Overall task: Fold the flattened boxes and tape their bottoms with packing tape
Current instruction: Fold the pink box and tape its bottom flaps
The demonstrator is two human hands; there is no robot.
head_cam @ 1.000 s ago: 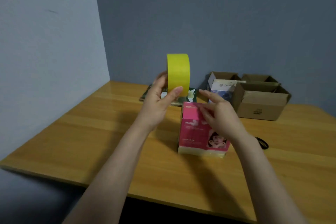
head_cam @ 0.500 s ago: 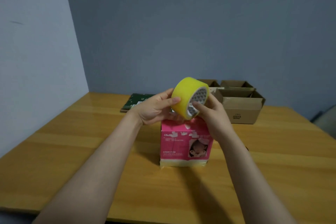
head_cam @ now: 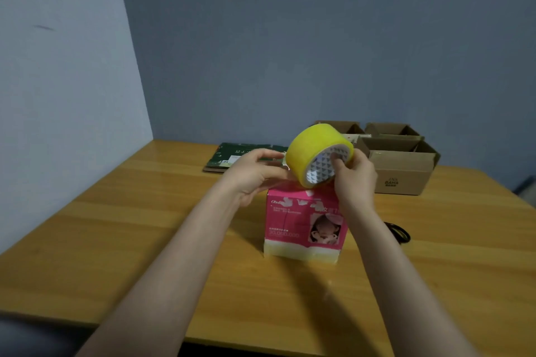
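Above the pink box (head_cam: 301, 226), which stands upright mid-table (head_cam: 145, 226) with a pale yellow band round its base, the yellow tape roll (head_cam: 314, 151) hangs tilted in the air! Right hand (head_cam: 355, 180) grips it, thumb hooked into the patterned core. Left hand (head_cam: 255, 175) reaches for the roll's edge, fingers extended; pinching tape or merely touching, can't tell. Open brown cartons (head_cam: 403, 168) sit behind.
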